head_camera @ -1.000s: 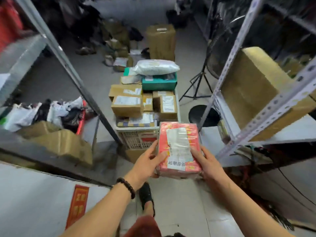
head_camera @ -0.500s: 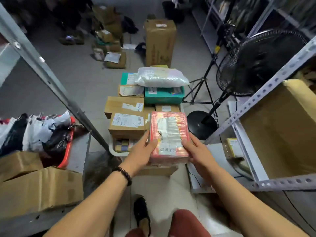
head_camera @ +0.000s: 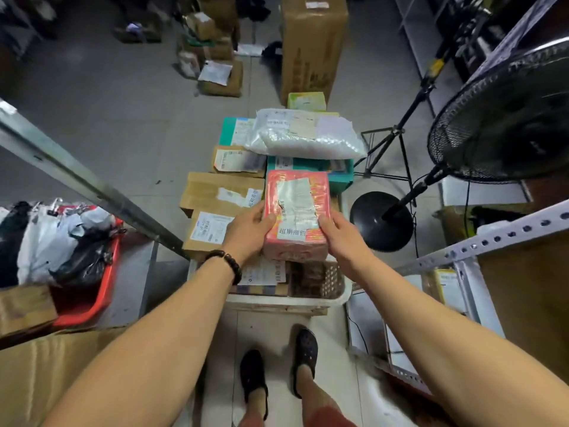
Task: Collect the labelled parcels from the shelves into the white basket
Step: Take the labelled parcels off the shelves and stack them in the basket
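Pink-red parcel point(head_camera: 297, 215), white basket point(head_camera: 338, 298)

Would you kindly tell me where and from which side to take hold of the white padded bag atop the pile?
Probably by its two short ends, coming from above: the white padded bag lies flat and long across the teal box, soft and bulging, its ends reaching past the box, leaving room to curl under them.
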